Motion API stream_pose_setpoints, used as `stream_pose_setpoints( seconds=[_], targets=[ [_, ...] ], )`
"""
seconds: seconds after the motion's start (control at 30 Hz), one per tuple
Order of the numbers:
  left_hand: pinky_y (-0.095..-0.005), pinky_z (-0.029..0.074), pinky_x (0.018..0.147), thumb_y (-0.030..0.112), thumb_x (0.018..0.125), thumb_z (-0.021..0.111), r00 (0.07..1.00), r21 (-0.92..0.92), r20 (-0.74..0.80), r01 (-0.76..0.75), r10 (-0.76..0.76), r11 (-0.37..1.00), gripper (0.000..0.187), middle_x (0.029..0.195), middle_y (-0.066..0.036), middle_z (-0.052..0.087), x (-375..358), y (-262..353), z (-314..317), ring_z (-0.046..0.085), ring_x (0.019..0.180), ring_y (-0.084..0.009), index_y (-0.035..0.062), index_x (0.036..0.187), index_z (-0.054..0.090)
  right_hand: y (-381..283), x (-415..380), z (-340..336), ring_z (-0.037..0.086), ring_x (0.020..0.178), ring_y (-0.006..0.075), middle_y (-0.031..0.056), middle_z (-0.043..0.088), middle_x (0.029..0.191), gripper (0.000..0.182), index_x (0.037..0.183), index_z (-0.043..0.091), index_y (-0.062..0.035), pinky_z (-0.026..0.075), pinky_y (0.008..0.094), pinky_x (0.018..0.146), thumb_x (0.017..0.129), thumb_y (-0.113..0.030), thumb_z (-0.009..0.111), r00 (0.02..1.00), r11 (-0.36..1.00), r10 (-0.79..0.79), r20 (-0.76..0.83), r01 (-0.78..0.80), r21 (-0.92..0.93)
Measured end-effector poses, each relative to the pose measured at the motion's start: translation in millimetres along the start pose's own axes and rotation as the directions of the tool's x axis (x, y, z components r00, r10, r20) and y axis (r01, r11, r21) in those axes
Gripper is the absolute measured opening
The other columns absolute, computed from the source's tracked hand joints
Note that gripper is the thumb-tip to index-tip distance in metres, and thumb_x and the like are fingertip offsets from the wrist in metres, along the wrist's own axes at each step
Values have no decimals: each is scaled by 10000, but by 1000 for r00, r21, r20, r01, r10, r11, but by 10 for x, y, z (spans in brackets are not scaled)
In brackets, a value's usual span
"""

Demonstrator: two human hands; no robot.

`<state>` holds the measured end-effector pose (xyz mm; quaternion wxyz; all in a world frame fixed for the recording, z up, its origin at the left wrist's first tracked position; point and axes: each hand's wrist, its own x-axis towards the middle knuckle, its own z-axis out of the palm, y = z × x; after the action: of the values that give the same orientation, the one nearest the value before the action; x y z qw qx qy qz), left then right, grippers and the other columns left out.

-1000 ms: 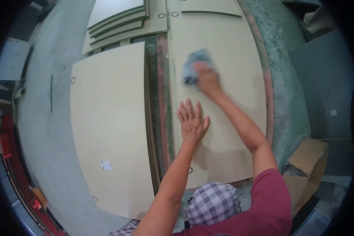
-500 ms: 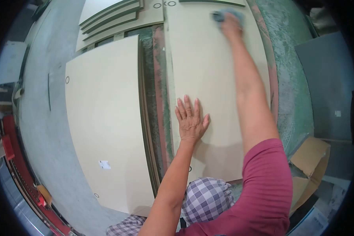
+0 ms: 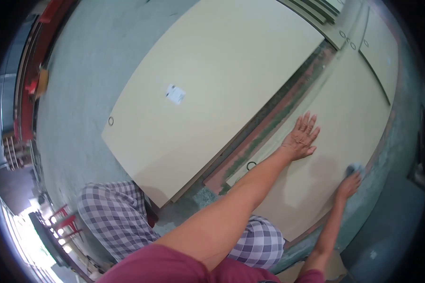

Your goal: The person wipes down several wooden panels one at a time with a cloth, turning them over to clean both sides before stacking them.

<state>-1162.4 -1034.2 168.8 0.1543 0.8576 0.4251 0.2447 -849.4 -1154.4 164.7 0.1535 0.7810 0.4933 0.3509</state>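
My left hand (image 3: 301, 137) lies flat with its fingers spread on a long cream-coloured board (image 3: 347, 101). At the board's right edge, my right hand (image 3: 348, 186) is closed on a grey-blue cloth (image 3: 356, 170), which bunches out beyond the fingers and rests against the board's surface. A dark ring mark (image 3: 251, 166) shows on this board near my left forearm. To the left, a second wide cream board (image 3: 212, 80) tops a low stack and carries a white label (image 3: 175, 94).
More cream boards (image 3: 311, 10) are stacked at the far end, and another panel (image 3: 381, 45) lies on the far right. Between the two near boards runs a gap with a reddish beam (image 3: 264, 137). Grey concrete floor (image 3: 99, 70) extends left, with red metal equipment (image 3: 45, 28) along it.
The view has swung left and tilted. My right hand has drawn the cloth from the board's far end back to its near right edge. My left hand remains flat on the board.
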Motion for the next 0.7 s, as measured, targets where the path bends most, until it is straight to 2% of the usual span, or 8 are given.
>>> stream_pose_setpoints(
  seconds=[0.13,0.2,0.27,0.43,0.5,0.57,0.6,0.7],
  targets=[
    [-526,83,1064,479,814,471,1000,-15,-14,-2,2,1000,647,1418,-249,138,243,-313,180,65,1322,-420,78,1312,366,-431,-1049,-1031,434,1145,311,147,422,1254,407,1282,348,-25,362,375,957,880,-73,389,951,995,-93,295,94,10],
    [-520,84,1065,476,801,511,966,-22,255,-28,33,999,652,1412,-238,177,314,-416,-38,90,1317,-425,82,1303,382,-531,-1584,-1403,434,1147,309,144,403,1276,420,1294,345,-64,362,374,956,876,-68,380,892,993,-118,436,106,51],
    [-522,109,1057,469,779,555,993,-48,55,-99,102,994,656,1398,-223,231,319,-693,-436,142,1307,-416,88,1290,399,-748,-1993,-1530,446,1131,316,163,420,1256,464,1286,360,-77,365,381,948,835,-78,468,748,891,27,663,-318,322],
    [-504,218,1017,486,746,595,998,182,-43,-44,53,982,587,1239,-187,455,33,-2440,-1913,361,1198,-354,108,1188,517,-842,-1485,-2061,483,1051,388,255,508,1075,494,1185,418,7,387,402,888,726,-119,551,458,394,-686,565,-418,818],
    [-430,313,980,471,787,582,940,246,154,262,-305,933,547,1194,-160,492,-244,-3057,-2777,403,1161,-342,80,1165,525,-1099,-673,-2463,510,1022,375,248,531,1064,497,1198,405,13,388,418,883,739,-142,515,558,336,-702,443,-290,896],
    [-466,341,966,505,830,498,888,348,297,243,-352,905,580,1266,-149,436,-600,-4160,-3310,446,1131,-365,85,1227,452,-1508,150,-2985,560,932,267,168,576,1004,438,1167,447,14,431,362,815,776,-176,501,634,179,-711,304,-256,950],
    [-437,279,1020,391,862,477,696,457,317,483,-644,747,561,1329,-210,375,-762,-3486,-3843,334,1245,-347,11,1268,411,-1784,477,-3077,565,862,228,139,586,938,381,1118,482,11,443,338,760,784,-172,491,731,160,-655,192,-114,981],
    [-423,379,933,366,833,529,742,470,133,536,-657,701,513,1216,-211,495,-1441,-4331,-3996,464,1134,-344,-10,1181,494,-2734,1159,-3301,519,971,291,186,547,1016,365,1115,492,8,392,347,847,808,-190,489,765,87,-640,-69,161,983]
  ],
)
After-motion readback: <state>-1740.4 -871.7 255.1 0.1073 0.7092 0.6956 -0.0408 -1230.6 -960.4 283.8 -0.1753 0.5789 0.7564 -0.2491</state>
